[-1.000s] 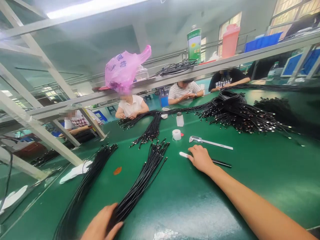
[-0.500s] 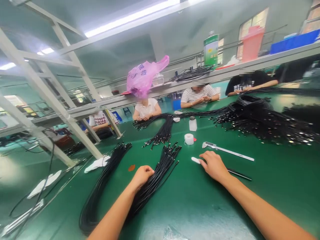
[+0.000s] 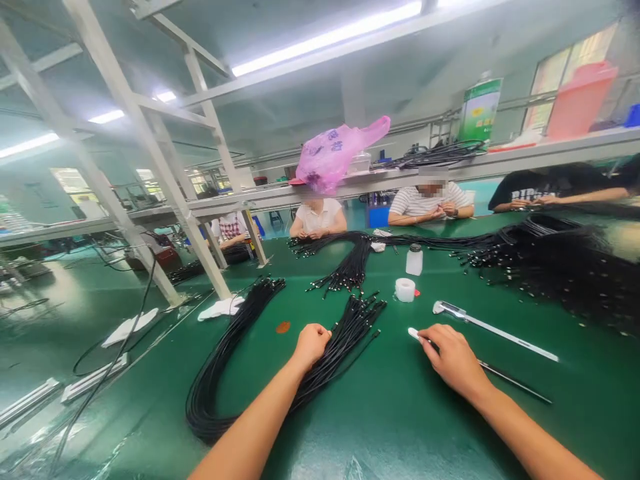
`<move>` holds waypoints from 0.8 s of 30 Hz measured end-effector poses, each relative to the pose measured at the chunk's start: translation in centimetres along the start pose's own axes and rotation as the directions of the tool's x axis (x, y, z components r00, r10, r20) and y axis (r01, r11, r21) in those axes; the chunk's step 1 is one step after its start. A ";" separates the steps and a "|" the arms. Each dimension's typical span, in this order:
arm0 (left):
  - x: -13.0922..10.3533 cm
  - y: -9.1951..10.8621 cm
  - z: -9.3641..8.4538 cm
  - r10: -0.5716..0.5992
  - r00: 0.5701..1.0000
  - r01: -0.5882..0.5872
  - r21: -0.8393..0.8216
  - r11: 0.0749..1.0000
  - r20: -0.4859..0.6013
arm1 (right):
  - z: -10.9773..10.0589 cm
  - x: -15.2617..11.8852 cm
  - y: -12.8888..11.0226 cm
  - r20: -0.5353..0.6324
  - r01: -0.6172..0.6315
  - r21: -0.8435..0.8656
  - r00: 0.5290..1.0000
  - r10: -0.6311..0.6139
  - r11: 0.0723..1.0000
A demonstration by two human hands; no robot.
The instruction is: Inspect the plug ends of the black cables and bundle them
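My left hand [image 3: 313,343] is closed in a pinch at the left side of a bundle of black cables [image 3: 350,340] with metal-tipped connectors. Whether a cable lies between those fingertips is hidden. The bundle bends in a U, its other end [image 3: 267,287] lying further left. My right hand [image 3: 453,353] is low over the table, thumb and forefinger closed on a small white rounded piece [image 3: 413,333]. From behind that hand a thin black rod [image 3: 517,383] sticks out; I cannot tell whether the two are joined. A digital caliper [image 3: 495,330] lies beyond it.
A white tape roll [image 3: 405,290] and a white bottle [image 3: 414,260] stand mid-table. More cables [image 3: 350,267] lie beyond, with a large heap [image 3: 560,267] at right. Metal posts [image 3: 200,247] rise at left. Co-workers [image 3: 320,217] sit across, under a shelf [image 3: 280,193].
The view has swung left, so everything sits further right in the picture. Both hands stay by the same things; my right fingers look closer around the white piece.
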State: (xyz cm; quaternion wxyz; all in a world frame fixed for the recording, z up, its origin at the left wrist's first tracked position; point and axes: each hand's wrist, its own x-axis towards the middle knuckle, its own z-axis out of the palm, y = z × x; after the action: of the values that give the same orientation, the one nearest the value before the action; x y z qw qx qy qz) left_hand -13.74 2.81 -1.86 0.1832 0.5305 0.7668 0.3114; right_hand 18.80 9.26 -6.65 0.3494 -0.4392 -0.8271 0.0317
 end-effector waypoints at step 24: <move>-6.5 2.9 -1.7 0.330 0.944 -0.330 -0.002 0.944 -0.019 | 4.9 5.9 -15.8 0.421 -0.408 0.694 0.898 0.126 0.593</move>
State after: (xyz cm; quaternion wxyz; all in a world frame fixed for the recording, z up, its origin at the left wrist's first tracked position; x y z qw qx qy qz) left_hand -10.30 -2.95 1.03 0.1226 0.6480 0.6680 0.3447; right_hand 2.53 5.23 -1.41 0.3507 -0.3574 -0.7027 0.5054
